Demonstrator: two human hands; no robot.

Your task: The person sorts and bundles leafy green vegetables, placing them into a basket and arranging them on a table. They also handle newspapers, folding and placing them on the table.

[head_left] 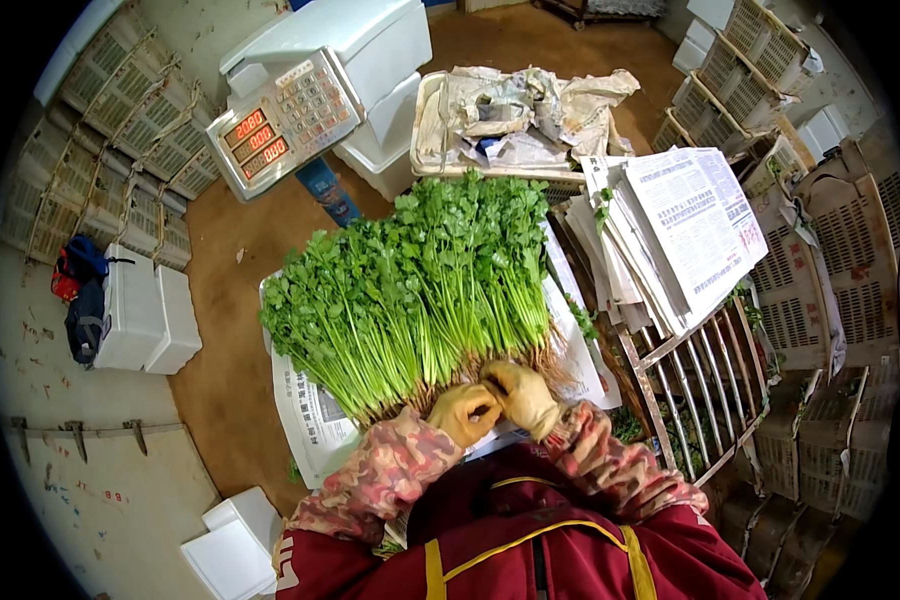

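A broad spread of leafy greens (pixel 420 290), which look like coriander or thin-stemmed celery, lies side by side on newspaper sheets (pixel 315 425). Their leaves point away from me and the brown roots (pixel 555 365) toward me. Both my hands wear tan gloves and meet at the root ends, close to my body. My left hand (pixel 465 414) is closed, thumb and fingers curled into a ring. Touching it, my right hand (pixel 523 398) is curled too, bent down over the roots. Whatever lies within their fingers is hidden.
A scale display (pixel 285 120) stands beyond the greens at left, before white foam boxes (pixel 390 40). Stacked newspapers (pixel 685 225) rest on a metal rack (pixel 700 390) at right. A tray (pixel 430 125) with crumpled paper is behind. Plastic crates (pixel 120 130) line the walls.
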